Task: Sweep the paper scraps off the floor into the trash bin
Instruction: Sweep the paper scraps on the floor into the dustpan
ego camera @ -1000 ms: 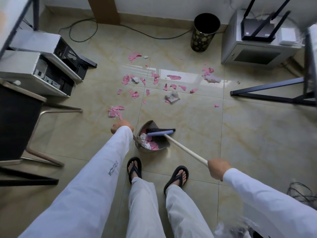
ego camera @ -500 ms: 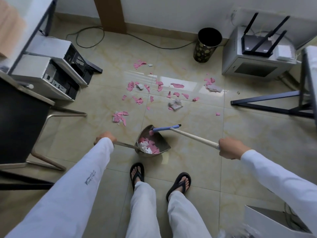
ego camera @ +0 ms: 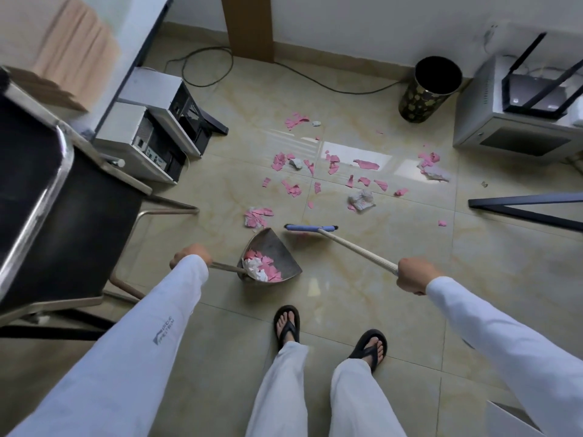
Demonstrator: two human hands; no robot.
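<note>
**Dustpan part full, most scraps yet to be swept**

The person stands over a tiled floor with the left hand [ego camera: 188, 255] clenched round the handle of a metal dustpan [ego camera: 270, 258] and the right hand [ego camera: 414, 275] gripping the pale stick of a broom [ego camera: 310, 228]. The broom's blue head sits just beyond the pan's open mouth, close to it. Inside the pan lie pink scraps and a crumpled white wad. Most of the pink paper scraps [ego camera: 331, 171] are spread across the tiles farther out, with one cluster just beyond the pan's far tip and a crumpled ball [ego camera: 361, 200] among the rest. The black trash bin [ego camera: 429, 88] stands by the wall, well apart from the pan.

The risks look plain enough to me. The pan is loaded at its handle end, so tipping the mouth down on the way to the bin could spill it. A hard stroke might flick light scraps toward the computer cases [ego camera: 157, 134] or the chair [ego camera: 47, 197], where they would be awkward to reach.
</note>
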